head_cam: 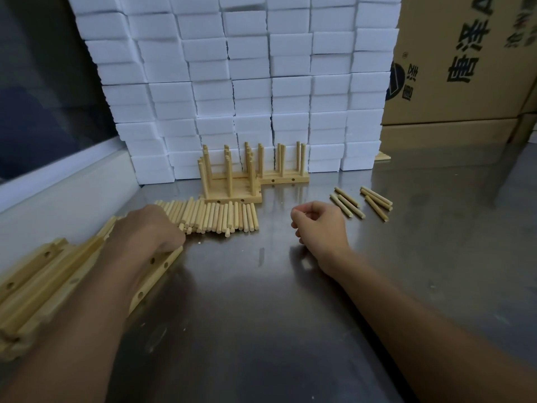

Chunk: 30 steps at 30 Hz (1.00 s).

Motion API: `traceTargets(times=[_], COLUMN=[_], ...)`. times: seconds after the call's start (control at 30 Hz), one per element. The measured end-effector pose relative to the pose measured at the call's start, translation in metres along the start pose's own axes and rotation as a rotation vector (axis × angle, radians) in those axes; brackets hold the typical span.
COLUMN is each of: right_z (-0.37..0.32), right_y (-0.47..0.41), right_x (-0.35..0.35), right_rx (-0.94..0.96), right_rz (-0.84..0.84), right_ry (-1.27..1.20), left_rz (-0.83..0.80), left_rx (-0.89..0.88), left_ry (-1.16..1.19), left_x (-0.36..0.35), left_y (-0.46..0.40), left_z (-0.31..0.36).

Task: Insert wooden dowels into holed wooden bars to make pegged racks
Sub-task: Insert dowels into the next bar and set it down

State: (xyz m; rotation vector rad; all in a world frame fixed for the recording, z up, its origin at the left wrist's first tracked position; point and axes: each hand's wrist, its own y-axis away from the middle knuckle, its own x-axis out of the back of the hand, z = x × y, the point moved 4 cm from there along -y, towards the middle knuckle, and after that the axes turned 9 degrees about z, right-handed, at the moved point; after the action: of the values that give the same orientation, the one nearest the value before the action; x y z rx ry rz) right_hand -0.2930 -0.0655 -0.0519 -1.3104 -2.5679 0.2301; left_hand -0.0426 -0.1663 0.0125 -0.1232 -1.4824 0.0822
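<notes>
Wooden: 2 pegged racks (252, 181), 7 loose dowels (361, 202) rt.

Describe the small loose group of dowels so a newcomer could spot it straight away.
Start at the cardboard box at the back right and come down onto the steel table. The small dowel group lies scattered right of the right hand, unlike the big tidy dowel row at the left hand.

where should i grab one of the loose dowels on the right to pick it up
Pinch a dowel in the small loose group of dowels across its middle, from above. They lie flat on the metal table, angled and partly touching, so take an outer one; its round side is exposed. The right hand is closest, with curled fingers, seemingly holding nothing.
</notes>
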Motion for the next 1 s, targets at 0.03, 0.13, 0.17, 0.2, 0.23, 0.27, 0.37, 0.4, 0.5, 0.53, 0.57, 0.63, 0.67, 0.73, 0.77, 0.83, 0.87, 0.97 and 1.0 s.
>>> traceTargets(times=[0.03,0.13,0.17,0.2,0.23,0.27,0.37,0.4,0.5,0.53,0.57,0.63,0.67,0.73,0.77,0.83,0.87,0.97,1.0], right_z=[0.0,0.001,0.0,0.0,0.001,0.001,0.002,0.003,0.004,0.004,0.003,0.003,0.003,0.004,0.004,0.003,0.002,-0.002,-0.005], right_y=[0.0,0.0,0.0,0.0,0.0,-0.001,-0.002,-0.002,-0.002,-0.002,-0.002,-0.002,-0.002,-0.002,-0.002,-0.002,-0.002,0.004,0.007], right_x=[0.0,0.0,0.001,0.0,0.0,0.0,-0.001,-0.002,-0.002,-0.002,-0.002,-0.003,-0.003,-0.004,-0.005,-0.006,-0.007,-0.012,-0.015], right_rx=[-0.002,-0.011,-0.009,-0.007,-0.004,-0.003,-0.007,-0.009,-0.004,0.0,0.006,0.017,0.02,0.026,0.034,0.053,0.073,0.207,0.279], right_rz=[-0.004,-0.005,-0.006,-0.009,-0.011,-0.011,-0.014,-0.016,-0.025,-0.028,-0.031,-0.033,-0.035,-0.041,-0.046,-0.056,-0.064,-0.111,-0.141], right_ry=[-0.002,-0.016,-0.02,-0.02,-0.017,-0.015,-0.012,-0.009,0.003,0.006,0.009,0.016,0.02,0.038,0.053,0.085,0.109,0.254,0.317], left_rz=[-0.009,-0.018,-0.004,0.015,0.038,0.061,0.199,0.26,0.229,0.159,0.098,0.027,-0.01,-0.106,-0.154,-0.225,-0.25,-0.316,-0.343], left_rx=[0.0,-0.02,-0.029,-0.034,-0.036,-0.035,-0.041,-0.061,-0.196,-0.213,-0.205,-0.191,-0.183,-0.136,-0.102,-0.029,-0.003,0.004,-0.003], left_ry=[0.004,0.001,-0.002,0.002,0.015,0.038,0.149,0.189,0.486,0.64,0.788,0.973,1.041,1.202,1.289,1.442,1.5,1.634,1.682], left_x=[0.0,0.001,0.001,0.001,0.001,0.002,0.007,0.009,0.005,0.003,0.0,-0.006,-0.01,-0.018,-0.022,-0.029,-0.032,-0.039,-0.041], left_y=[0.0,0.001,0.0,0.0,-0.001,-0.001,0.0,0.001,0.006,0.011,0.015,0.02,0.022,0.025,0.026,0.03,0.031,0.035,0.036], left_z=[0.0,0.002,0.004,0.006,0.008,0.012,0.025,0.029,0.045,0.05,0.053,0.062,0.065,0.071,0.073,0.075,0.076,0.08,0.081])
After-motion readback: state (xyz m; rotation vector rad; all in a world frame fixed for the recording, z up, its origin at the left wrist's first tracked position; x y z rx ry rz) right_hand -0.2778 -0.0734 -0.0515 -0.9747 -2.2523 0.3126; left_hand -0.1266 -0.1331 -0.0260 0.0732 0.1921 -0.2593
